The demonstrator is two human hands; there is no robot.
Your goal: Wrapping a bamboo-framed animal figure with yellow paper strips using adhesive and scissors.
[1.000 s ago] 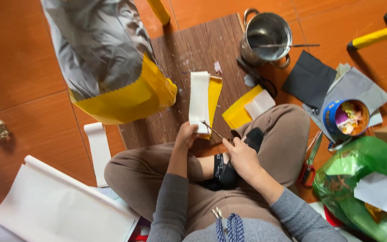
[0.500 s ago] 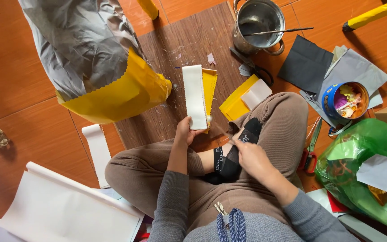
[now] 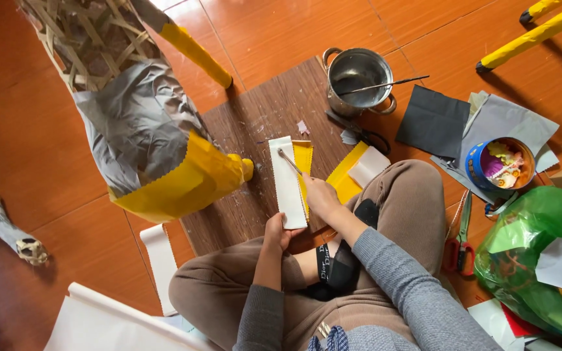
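- Your left hand point(image 3: 276, 232) pinches the white strip's point(image 3: 289, 182) near end.
- Your right hand point(image 3: 320, 195) grips a thin brush point(image 3: 289, 162), spreading glue, apparently; next, cover the near half evenly.

We have one view only, from a camera worn on the person's head, so nothing is shared between views. It looks steeply down, almost straight at the floor, and faces forward over the crossed legs, which fill the bottom of the frame. We sit close enough that the left hand point(image 3: 276, 231) and right hand point(image 3: 320, 196) lie near the middle, just above the knees. The wooden board point(image 3: 261, 123) runs up the centre, and the orange tiled floor point(image 3: 27, 136) reaches every edge. The steel pot point(image 3: 358, 78) marks the far side, near the top.
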